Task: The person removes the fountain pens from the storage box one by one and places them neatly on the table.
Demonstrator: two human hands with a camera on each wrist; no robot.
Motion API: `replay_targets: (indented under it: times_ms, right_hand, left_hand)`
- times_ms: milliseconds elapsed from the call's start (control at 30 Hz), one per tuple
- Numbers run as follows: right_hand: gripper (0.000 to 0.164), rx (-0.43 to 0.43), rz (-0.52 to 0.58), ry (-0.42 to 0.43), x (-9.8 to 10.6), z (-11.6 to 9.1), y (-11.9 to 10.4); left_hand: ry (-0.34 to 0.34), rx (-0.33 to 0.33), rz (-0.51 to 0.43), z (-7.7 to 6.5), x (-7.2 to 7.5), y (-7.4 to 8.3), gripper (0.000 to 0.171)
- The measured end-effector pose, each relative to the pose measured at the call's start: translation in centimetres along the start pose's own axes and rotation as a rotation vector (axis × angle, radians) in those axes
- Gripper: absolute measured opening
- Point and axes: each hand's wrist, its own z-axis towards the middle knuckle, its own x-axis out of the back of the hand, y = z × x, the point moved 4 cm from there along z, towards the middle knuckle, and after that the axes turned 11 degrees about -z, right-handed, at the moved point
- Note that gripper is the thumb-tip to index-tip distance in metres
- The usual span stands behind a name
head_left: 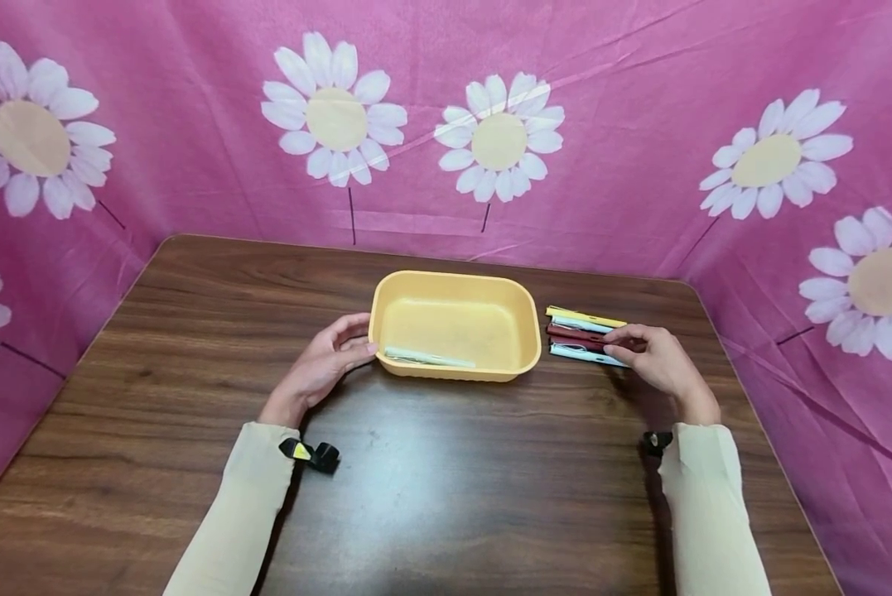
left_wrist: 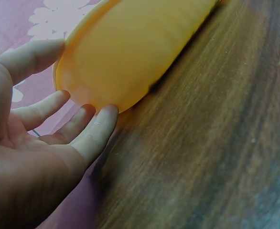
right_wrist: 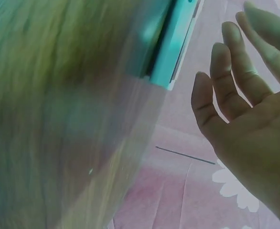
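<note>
A yellow rectangular plastic bin [head_left: 456,370] stands on the table, with pale pens [head_left: 426,358] lying inside along its near wall. My left hand [head_left: 325,364] touches the bin's left end; in the left wrist view its fairly straight fingers [left_wrist: 99,129] meet the outside of the yellow wall. To the bin's right, several capped pens lie side by side: a yellow pen [head_left: 587,317], a dark red pen [head_left: 574,333] and light blue ones. Over their right ends hovers my right hand [head_left: 658,360]. Its fingers are loosely bent beside a light blue pen [right_wrist: 171,52] in the right wrist view.
The brown wood-grain table [head_left: 446,480] reaches back to a pink cloth backdrop [head_left: 602,223] printed with white daisies. Cloth also borders the table on both sides. A black wrist camera [head_left: 311,455] is strapped to the left sleeve, another to the right.
</note>
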Motion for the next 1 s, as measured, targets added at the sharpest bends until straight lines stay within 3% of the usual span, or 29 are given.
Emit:
replay_targets:
  times_ms: [333,633,1000]
  right_hand:
    - [0.028,0.045,0.106,0.087,0.0,0.4,-1.5]
    - [0.026,0.103,0.245,0.192,-0.2,1.1,-5.4]
    - [0.028,0.124,0.489,0.104,-2.2,2.6,-9.6]
  left_hand:
    - [0.004,-0.003,0.015,-0.1,0.0,-0.2,0.061]
    - [0.004,-0.009,0.012,0.0,0.0,0.0,0.061]
    - [0.004,-0.006,-0.005,0.0,-0.2,0.1,0.062]
